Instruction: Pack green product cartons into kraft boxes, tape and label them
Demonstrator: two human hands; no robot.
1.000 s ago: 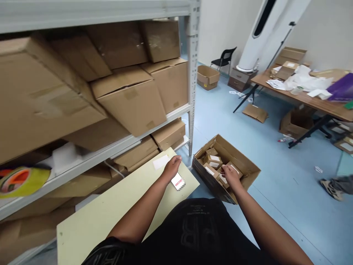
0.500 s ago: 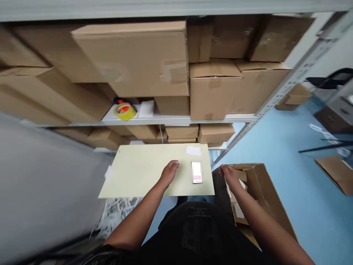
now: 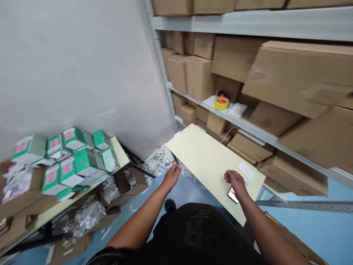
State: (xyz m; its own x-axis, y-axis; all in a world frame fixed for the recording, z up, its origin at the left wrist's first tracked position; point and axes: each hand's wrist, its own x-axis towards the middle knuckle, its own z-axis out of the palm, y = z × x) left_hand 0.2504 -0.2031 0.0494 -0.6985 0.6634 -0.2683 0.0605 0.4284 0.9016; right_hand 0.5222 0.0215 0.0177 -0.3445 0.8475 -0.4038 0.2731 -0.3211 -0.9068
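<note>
My left hand hovers over the floor just off the left edge of a pale yellow tabletop. Its fingers are curled in with the thumb against them, and nothing shows in them. Above the right part of that tabletop is my right hand, its fingers loosely curled and no object visible in it. Beneath it lies a smartphone with a lit screen, partly covered by the hand and wrist. A white slip of paper rests beside the phone.
Metal shelving packed with cardboard boxes stands behind the tabletop, with yellow tape on one shelf. At left, green-and-white boxes pile on another table. White strips litter the floor. An open carton sits lower right.
My view has swung left, bringing the green-and-white boxes into sight. My right hand has gone from above the open carton to above the phone. My left hand is now off the tabletop's edge.
</note>
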